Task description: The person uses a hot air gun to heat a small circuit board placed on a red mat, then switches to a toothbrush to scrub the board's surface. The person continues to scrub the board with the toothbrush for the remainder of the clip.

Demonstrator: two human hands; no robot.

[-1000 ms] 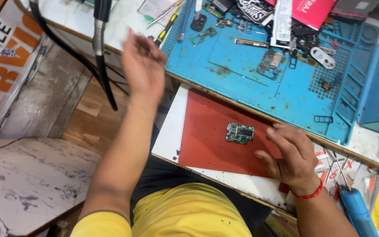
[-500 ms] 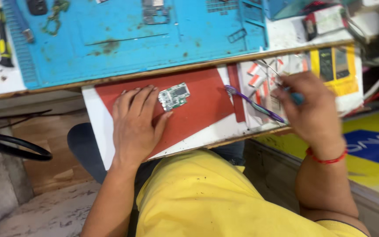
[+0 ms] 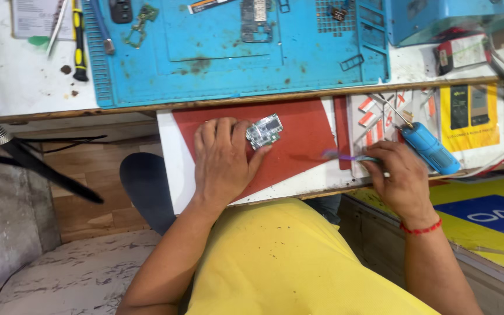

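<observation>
**Board pinned on red mat, brush in right hand**

We see the left hand (image 3: 224, 160) lying flat and open on the red mat (image 3: 304, 137), palm down, fingers spread. Its fingertips touch the left edge of the circuit board (image 3: 264, 130), which lies on the mat just right of the hand, slightly tilted, near the mat's far edge.

The right hand (image 3: 401, 178) is closed around a thin purple brush (image 3: 345, 156). The brush sticks out to the left over the mat's right edge; its tip is blurred, so we can't tell whether it touches the mat. It's well apart from the board.

The mat sits on a white tray (image 3: 173, 169) at the near edge of the bench, over the yellow shirt (image 3: 287, 262).

Just far-right of the right hand lies a blue soldering iron (image 3: 430, 146), tip pointing far-left, on a white sheet with red marks (image 3: 374, 114). A yellow packet (image 3: 471, 114) lies right of that.

Far side: a blue work mat (image 3: 234, 64) with small parts on it. Left of it lies a yellow-handled screwdriver (image 3: 78, 41). A black cable (image 3: 42, 172) runs across the left side, off the bench.

A red thread (image 3: 421, 228) circles the right wrist.
</observation>
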